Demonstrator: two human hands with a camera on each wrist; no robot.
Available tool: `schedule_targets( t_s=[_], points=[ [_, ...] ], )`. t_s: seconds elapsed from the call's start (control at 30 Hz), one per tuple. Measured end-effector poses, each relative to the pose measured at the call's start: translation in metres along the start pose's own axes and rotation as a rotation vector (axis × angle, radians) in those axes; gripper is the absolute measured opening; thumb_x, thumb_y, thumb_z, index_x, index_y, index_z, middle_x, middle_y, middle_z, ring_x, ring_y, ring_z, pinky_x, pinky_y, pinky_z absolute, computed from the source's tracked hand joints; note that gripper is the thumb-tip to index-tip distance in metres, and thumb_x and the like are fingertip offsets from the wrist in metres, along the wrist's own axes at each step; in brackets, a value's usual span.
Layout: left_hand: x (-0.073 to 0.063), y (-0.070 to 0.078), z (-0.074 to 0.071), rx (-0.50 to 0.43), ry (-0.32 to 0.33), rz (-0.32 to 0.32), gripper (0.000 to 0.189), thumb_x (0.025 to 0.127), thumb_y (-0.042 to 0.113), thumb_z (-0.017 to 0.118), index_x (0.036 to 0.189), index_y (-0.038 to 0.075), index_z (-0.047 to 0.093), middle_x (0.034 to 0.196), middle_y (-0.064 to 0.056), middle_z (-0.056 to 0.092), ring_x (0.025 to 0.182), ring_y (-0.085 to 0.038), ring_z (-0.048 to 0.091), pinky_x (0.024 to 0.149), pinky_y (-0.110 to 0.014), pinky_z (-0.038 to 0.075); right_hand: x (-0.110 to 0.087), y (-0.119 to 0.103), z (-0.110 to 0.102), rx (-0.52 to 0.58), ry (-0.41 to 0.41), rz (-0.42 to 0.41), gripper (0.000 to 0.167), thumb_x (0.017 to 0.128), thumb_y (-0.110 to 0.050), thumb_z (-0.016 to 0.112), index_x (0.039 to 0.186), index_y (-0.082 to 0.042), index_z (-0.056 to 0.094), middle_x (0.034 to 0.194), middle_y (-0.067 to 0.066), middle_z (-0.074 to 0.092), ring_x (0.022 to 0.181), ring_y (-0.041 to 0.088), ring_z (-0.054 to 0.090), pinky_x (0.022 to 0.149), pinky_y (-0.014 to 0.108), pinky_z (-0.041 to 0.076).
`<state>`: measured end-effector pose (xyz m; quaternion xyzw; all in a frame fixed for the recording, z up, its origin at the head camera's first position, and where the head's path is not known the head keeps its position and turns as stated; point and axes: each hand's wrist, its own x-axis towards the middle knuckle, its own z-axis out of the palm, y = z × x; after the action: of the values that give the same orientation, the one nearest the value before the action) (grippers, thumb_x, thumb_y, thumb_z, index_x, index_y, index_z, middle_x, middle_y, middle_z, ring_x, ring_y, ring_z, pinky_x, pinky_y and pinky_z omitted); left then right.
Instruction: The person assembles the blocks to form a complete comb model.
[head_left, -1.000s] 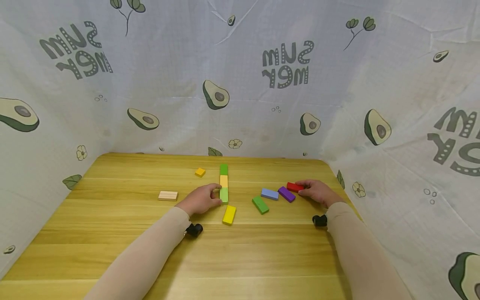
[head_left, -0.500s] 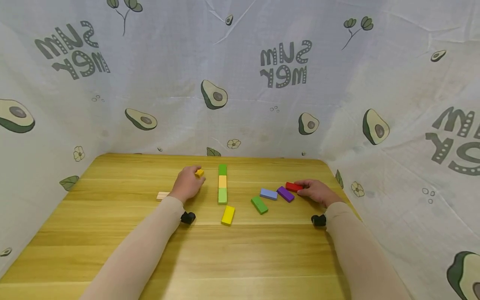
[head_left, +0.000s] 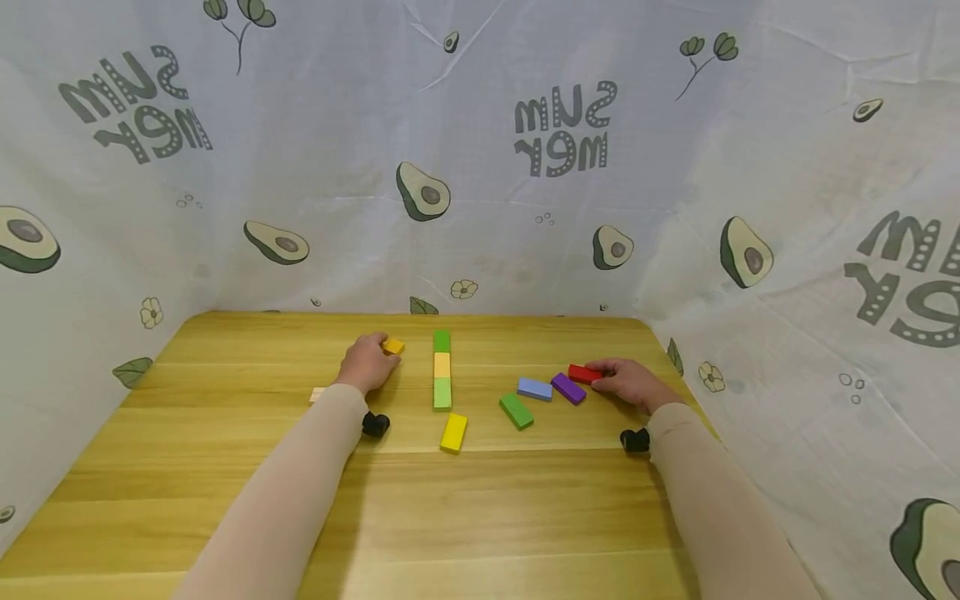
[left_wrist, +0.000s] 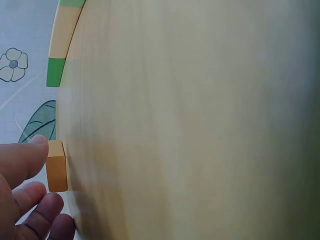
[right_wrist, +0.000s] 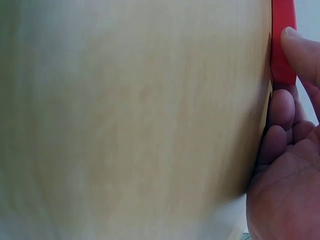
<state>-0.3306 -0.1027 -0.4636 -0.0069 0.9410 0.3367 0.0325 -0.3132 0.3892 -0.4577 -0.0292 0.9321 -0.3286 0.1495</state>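
My left hand [head_left: 367, 365] is at the back left of the table, its thumb and fingers about a small orange block [head_left: 393, 346]. In the left wrist view the thumb lies at one edge of the orange block [left_wrist: 56, 167], with the other fingers curled below. To the right, my right hand [head_left: 633, 383] holds the end of a red block [head_left: 583, 374]; the right wrist view shows the thumb on the red block [right_wrist: 284, 47]. A straight column of a dark green block [head_left: 442, 340], a pale yellow block [head_left: 442, 364] and a light green block [head_left: 442, 393] lies between the hands.
A purple block [head_left: 568, 388], a blue block [head_left: 535, 389] and a green block [head_left: 516, 412] lie left of the right hand. Nearer me is a yellow block [head_left: 453, 433]. My left sleeve partly hides a pale wooden block [head_left: 317, 394]. A patterned cloth [head_left: 495, 242] surrounds the table.
My left hand has left the light green end of the column and moved left and away to the orange block. The right hand stays at the red block.
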Motion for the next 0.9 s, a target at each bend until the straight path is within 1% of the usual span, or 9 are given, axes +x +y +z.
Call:
schedule_targets(
  t_s=[0.2, 0.43, 0.53, 0.73, 0.9],
  points=[
    [0.0026, -0.0013, 0.0014, 0.012, -0.002, -0.023, 0.060, 0.104, 0.026, 0.065, 0.156, 0.002, 0.048, 0.154, -0.025, 0.052, 0.137, -0.047, 0.053, 0.116, -0.058, 0.044, -0.0016, 0.0002, -0.0003, 0.015, 0.002, 0.000, 0.053, 0.103, -0.021, 0.067, 0.150, 0.000, 0.055, 0.154, 0.033, 0.048, 0.130, 0.044, 0.050, 0.117, 0.061, 0.035],
    [0.0051, -0.0030, 0.0033, 0.030, 0.006, -0.046, 0.057, 0.105, 0.029, 0.066, 0.154, 0.004, 0.052, 0.154, -0.023, 0.054, 0.133, -0.049, 0.053, 0.113, -0.058, 0.044, -0.0032, -0.0008, -0.0006, 0.036, -0.002, 0.008, 0.053, 0.103, -0.020, 0.067, 0.151, -0.001, 0.055, 0.156, 0.032, 0.046, 0.133, 0.044, 0.049, 0.119, 0.060, 0.035],
    [0.0054, -0.0017, 0.0036, 0.037, 0.013, -0.049, 0.055, 0.105, 0.029, 0.066, 0.152, 0.005, 0.054, 0.153, -0.023, 0.055, 0.131, -0.049, 0.053, 0.112, -0.059, 0.045, -0.0025, 0.0004, -0.0010, 0.025, -0.004, 0.004, 0.054, 0.103, -0.021, 0.066, 0.151, -0.001, 0.054, 0.156, 0.033, 0.045, 0.131, 0.044, 0.049, 0.117, 0.060, 0.036],
    [0.0060, 0.0002, 0.0046, 0.038, 0.018, -0.062, 0.051, 0.105, 0.030, 0.066, 0.149, 0.006, 0.058, 0.150, -0.020, 0.059, 0.127, -0.047, 0.055, 0.109, -0.058, 0.045, -0.0023, 0.0012, -0.0003, 0.039, 0.001, 0.004, 0.054, 0.102, -0.021, 0.067, 0.150, -0.001, 0.055, 0.155, 0.032, 0.047, 0.131, 0.043, 0.050, 0.117, 0.059, 0.036],
    [0.0071, 0.0017, 0.0042, 0.047, 0.014, -0.073, 0.049, 0.106, 0.029, 0.065, 0.148, 0.007, 0.058, 0.150, -0.021, 0.058, 0.126, -0.047, 0.055, 0.107, -0.057, 0.046, -0.0012, 0.0014, -0.0005, 0.033, -0.001, 0.004, 0.055, 0.101, -0.023, 0.067, 0.150, 0.000, 0.055, 0.153, 0.033, 0.047, 0.127, 0.042, 0.051, 0.113, 0.057, 0.040]
  ],
)
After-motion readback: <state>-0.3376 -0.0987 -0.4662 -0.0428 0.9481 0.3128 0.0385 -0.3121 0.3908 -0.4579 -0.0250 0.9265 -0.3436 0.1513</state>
